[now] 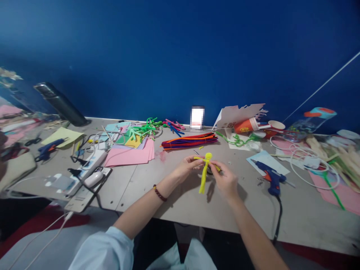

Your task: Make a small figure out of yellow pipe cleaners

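A yellow pipe-cleaner figure (203,176), with a round head, two side arms and a long hanging body, is held above the table between both hands. My left hand (187,168) pinches its left arm. On the other side, my right hand (226,178) grips the right arm near the middle. Just beyond the hands lies a tied bundle of pipe cleaners (189,141) in red, orange and purple. Part of a dark thing shows behind the figure, too hidden to name.
At the right a blue hot glue gun (270,175) rests on light blue paper. Pink paper sheets (129,154), a power strip (90,170) and green pipe cleaners (144,131) lie to the left. A dark flask (62,105) leans by the wall; paper cups (247,125) lie back right.
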Motion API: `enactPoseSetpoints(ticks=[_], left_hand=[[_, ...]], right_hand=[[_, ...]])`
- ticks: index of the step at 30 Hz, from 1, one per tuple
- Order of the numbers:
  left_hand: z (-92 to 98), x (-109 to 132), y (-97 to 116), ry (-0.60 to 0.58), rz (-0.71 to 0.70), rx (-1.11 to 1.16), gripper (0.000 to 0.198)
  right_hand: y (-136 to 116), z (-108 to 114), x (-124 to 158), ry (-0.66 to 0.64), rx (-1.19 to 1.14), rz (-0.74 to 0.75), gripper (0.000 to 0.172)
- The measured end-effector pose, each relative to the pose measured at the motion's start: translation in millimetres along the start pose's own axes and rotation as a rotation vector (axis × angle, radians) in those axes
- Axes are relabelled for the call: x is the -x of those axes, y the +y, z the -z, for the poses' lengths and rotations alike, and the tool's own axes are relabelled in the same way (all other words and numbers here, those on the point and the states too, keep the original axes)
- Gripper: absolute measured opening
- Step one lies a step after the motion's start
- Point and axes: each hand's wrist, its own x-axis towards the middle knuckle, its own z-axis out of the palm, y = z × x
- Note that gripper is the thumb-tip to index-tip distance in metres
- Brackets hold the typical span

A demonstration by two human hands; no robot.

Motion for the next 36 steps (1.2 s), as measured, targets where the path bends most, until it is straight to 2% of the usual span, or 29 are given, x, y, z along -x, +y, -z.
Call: enactPoseSetpoints(ticks=[4, 9, 15, 20, 36], left_hand=[[-4.8, 3.2, -1.1, -0.045, 0.023, -0.069, 0.026], [-9.0, 6.6, 2.4, -0.01, -0.038, -0.111, 0.022], [-13.4, 10.1, 4.1, 0.003, -0.01, -0.031, 0.023], [-16.8, 12.3, 6.9, 0.035, -0.016, -0.052, 0.023], [-13.0, 8.5, -1.9, 0.07, -0.085, -0.123, 0.023]], right_hand=[[-0.9, -0.8, 0.7, 0.003, 0.012, 0.001, 0.022], [-4.1, -1.0, 0.2, -0.044, 0.049, 0.018, 0.024], [-5.6, -2.0, -0.8, -0.055, 0.048, 0.063, 0.021], [-6.6, -2.6, -0.3, -0.045, 0.025, 0.018, 0.023], [-2.9, -4.9, 1.2, -0.04, 0.001, 0.036, 0.022]])
